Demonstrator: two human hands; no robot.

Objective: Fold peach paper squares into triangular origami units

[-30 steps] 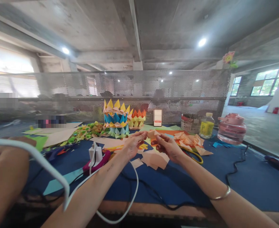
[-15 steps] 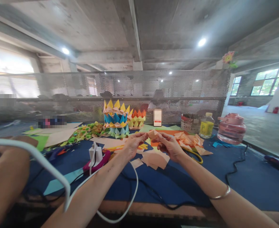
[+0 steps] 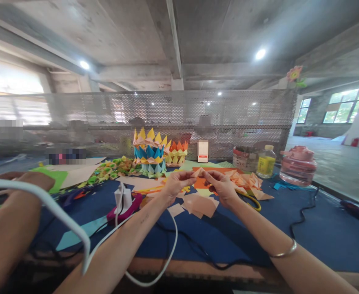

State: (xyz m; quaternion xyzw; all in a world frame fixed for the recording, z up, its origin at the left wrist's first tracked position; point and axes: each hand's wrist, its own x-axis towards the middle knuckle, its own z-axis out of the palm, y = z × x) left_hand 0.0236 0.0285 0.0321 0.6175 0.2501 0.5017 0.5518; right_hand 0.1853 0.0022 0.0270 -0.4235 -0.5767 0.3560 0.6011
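Left hand (image 3: 177,185) and right hand (image 3: 222,187) pinch a small folded peach paper (image 3: 199,172) between their fingertips; loose peach sheets (image 3: 200,205) lie just below them on a blue tabletop (image 3: 198,241).

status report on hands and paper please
Both hands, left and right: grip on folded peach paper. Loose peach sheets below. White cable looping nearby.

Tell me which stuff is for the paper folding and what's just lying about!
Seems part of it:
- peach paper piece, between left hand and right hand
- peach sheets
- folded peach pieces

Probably just lying about:
- pink bottle
- yellow bottle
- black cable
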